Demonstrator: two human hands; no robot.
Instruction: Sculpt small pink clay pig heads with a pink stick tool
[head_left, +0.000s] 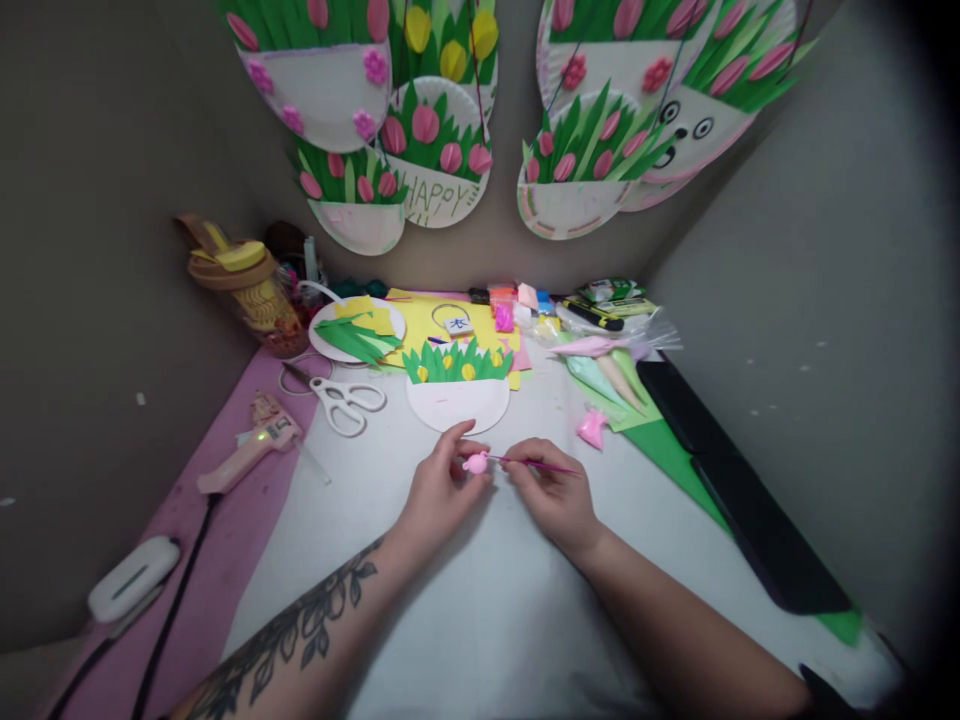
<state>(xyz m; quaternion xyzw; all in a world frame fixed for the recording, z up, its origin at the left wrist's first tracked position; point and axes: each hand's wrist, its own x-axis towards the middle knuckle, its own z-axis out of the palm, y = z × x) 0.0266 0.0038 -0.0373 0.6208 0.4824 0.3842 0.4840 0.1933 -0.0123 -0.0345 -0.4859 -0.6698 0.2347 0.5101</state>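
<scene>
At centre, left hand holds pink clay; right hand, stick.

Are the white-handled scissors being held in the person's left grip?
No, the scissors lie on the table, apart from the left grip, which holds a small pink piece.

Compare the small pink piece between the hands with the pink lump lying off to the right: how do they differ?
The small pink piece is held in the left-hand grip, while the pink lump lies untouched.
The piece looks smaller than the lump.
The piece is mostly rounded with a small nub at its side, whereas the lump is irregular in outline.
Both are pink.
</scene>
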